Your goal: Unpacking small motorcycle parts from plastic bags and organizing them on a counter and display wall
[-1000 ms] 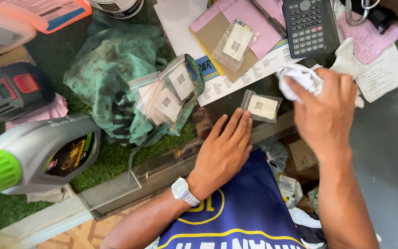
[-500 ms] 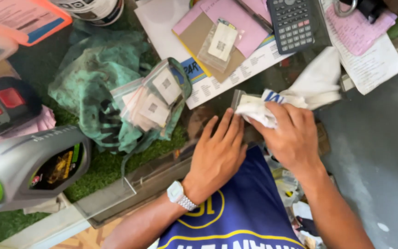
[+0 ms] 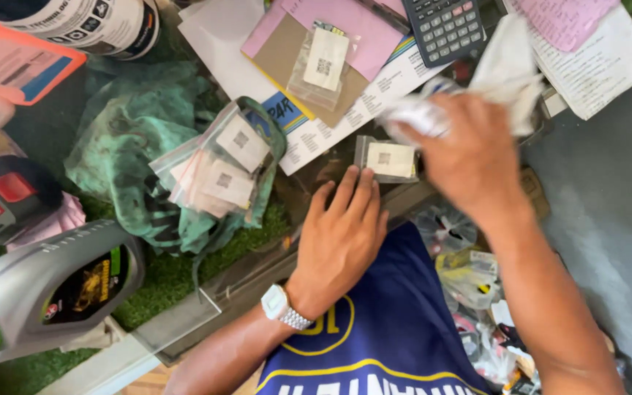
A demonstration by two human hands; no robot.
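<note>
Roughly, view: we look straight down at a crowded bench [image 3: 184, 329] whose glass edge runs across the lower left.
Left hand: our left hand [image 3: 340, 234] lies flat, palm down, fingers together, its fingertips touching the near edge of a small clear packet [image 3: 389, 159] holding a pale label.
Right hand: our right hand [image 3: 469, 157] is blurred; it is closed around a crumpled white cloth [image 3: 502, 73] just beyond the packet. We cannot tell whether the cloth touches the packet.
Hidden: the hand covers the packet's right end and much of the cloth.
Cut off: a calculator [image 3: 444, 29], a grey bottle [image 3: 45, 285] and a red-and-black tool [image 3: 1, 201] run out of frame.
Nearby: more packets [image 3: 217, 164] lie on a green rag [image 3: 126, 146], well left.
</note>
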